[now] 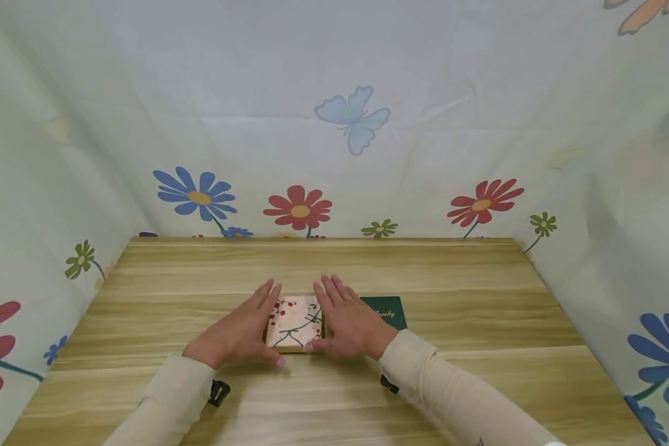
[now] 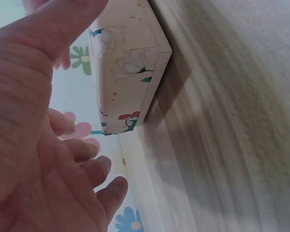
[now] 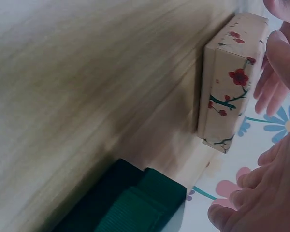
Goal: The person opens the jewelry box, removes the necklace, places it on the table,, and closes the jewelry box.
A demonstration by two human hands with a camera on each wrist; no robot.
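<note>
A small pale-pink box (image 1: 292,322) with red blossoms and green branches lies flat on the wooden table between the two hands. On its left side is my left hand (image 1: 236,331), fingers stretched forward and thumb spread toward the near edge. At the other side, my right hand (image 1: 354,322) has its fingers extended, its thumb by the near right corner. White flowers show on the box's side (image 2: 128,67) in the left wrist view. Partly covered by the right hand and wrist, a dark green box (image 1: 389,308) with gold lettering lies to the right.
The wood-grain table (image 1: 312,409) ends at a pale curtain (image 1: 245,124) printed with flowers and a butterfly. In the right wrist view, a ribbed green band (image 3: 130,212) crosses the green box. Small black pieces (image 1: 218,392) show beside both sleeves.
</note>
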